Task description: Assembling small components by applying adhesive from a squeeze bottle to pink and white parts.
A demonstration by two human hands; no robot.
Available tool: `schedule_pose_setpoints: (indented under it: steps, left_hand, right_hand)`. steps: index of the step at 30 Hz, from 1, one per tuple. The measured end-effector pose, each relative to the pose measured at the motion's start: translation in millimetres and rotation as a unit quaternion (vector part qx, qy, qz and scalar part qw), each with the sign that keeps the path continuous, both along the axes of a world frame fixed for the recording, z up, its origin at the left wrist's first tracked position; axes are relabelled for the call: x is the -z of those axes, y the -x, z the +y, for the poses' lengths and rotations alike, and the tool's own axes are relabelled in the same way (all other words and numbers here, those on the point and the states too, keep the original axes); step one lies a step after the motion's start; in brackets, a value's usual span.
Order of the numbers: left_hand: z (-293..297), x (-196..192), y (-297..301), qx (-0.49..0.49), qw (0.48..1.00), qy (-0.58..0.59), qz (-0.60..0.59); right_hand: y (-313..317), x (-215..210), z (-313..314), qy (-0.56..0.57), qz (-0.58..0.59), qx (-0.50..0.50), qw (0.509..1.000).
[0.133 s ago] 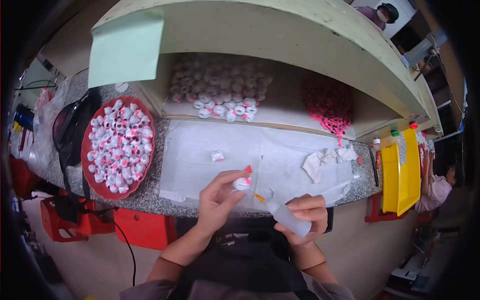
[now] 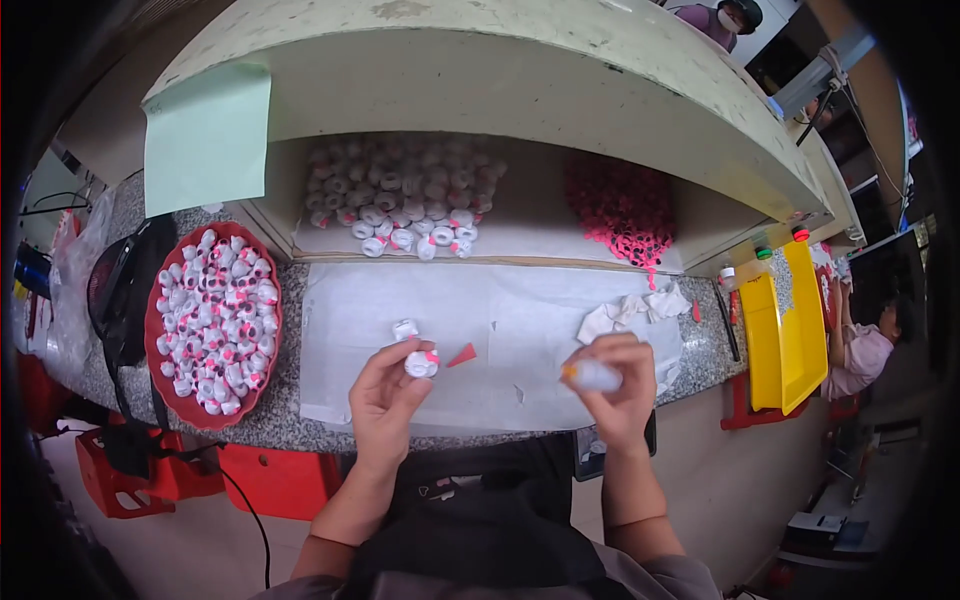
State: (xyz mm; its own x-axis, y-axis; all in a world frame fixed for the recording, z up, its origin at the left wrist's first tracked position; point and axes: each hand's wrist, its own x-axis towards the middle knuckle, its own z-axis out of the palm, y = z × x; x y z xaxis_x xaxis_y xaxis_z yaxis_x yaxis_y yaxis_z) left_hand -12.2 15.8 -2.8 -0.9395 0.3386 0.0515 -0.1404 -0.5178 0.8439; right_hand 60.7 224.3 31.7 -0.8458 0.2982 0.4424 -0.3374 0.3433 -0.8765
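Observation:
My left hand [image 2: 385, 395] pinches a small round white piece with a pink spot [image 2: 422, 364] between thumb and fingers, just over the white paper [image 2: 480, 400]. Right beside it on the paper lies a small red triangular piece [image 2: 462, 355]. Another small white piece [image 2: 404, 329] rests just beyond my left fingertips. My right hand [image 2: 622, 400] is closed around a translucent white squeeze bottle with an orange tip [image 2: 592, 376], slightly blurred by motion. The bottle is tilted, its tip toward the left and apart from the white piece.
On the left stands a red scalloped tray [image 2: 160, 375] full of white-and-pink pieces. The shelf holds a heap of white pieces [image 2: 405, 185] and a pile of pink bits [image 2: 620, 210]. Crumpled white cloth [image 2: 615, 315] and a yellow tray [image 2: 765, 345] are at right. A co-worker [image 2: 865, 350] sits beyond.
My right hand has drawn the bottle back from the white piece, away to the right and farther forward. My left hand still holds the piece. The whole view has shifted slightly.

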Motion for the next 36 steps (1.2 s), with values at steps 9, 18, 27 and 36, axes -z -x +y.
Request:
schedule_pose_setpoints:
  steps: [9,18,27,36]
  left_hand:
    - [3.2,-6.8,3.3,-0.016,1.0,0.01,0.004]
    - [3.6,-3.8,2.6,-0.006,1.0,0.02,-0.003]
    - [4.8,-6.1,-3.8,0.026,1.0,-0.002,0.017]
    - [1.6,-9.7,-9.4,0.003,0.982,0.103,0.159]
  right_hand:
    - [130.7,31.8,125.4,-0.388,-0.106,0.178,0.898]
    - [152.8,45.5,133.8,-0.505,-0.063,0.138,0.849]
    - [66.0,-17.1,29.2,-0.027,-0.163,0.023,0.986]
    - [18.8,-7.5,-64.1,0.295,-0.173,-0.142,0.929]
